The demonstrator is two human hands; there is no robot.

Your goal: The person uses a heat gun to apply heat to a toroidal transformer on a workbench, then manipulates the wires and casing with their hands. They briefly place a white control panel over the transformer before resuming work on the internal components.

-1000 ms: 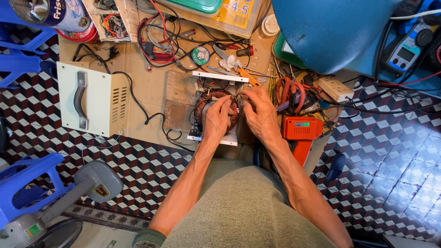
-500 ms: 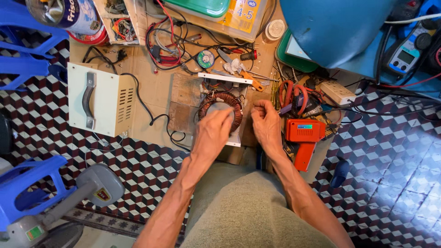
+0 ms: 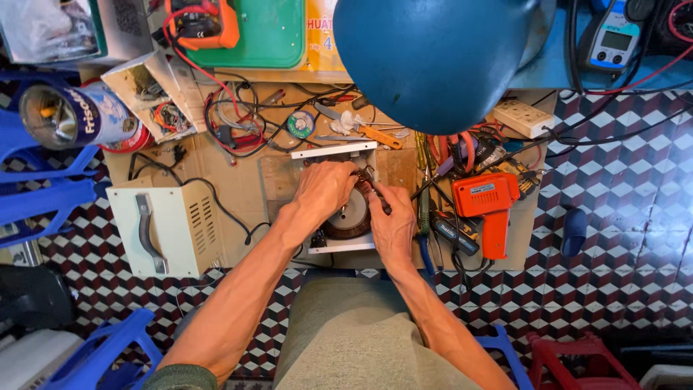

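A round copper-wound coil (image 3: 351, 217) with a pale centre disc sits in a white frame (image 3: 333, 150) on a low wooden board. My left hand (image 3: 323, 189) rests on the coil's upper left side, fingers curled over the winding. My right hand (image 3: 390, 219) is at the coil's right edge and grips a small dark tool (image 3: 369, 181) whose tip touches the top of the winding. Both forearms reach forward from my lap.
A cream metal box with a handle (image 3: 164, 225) stands left of the coil. An orange soldering gun (image 3: 490, 205), pliers and screwdrivers lie to the right. A blue lamp shade (image 3: 435, 50) hangs above. Tangled wires, a power strip (image 3: 523, 118), meters and blue plastic stools surround the board.
The camera has moved closer and tilted. My left hand shifted up onto the coil's upper left. My right hand moved inward against the coil with the tool at the winding.
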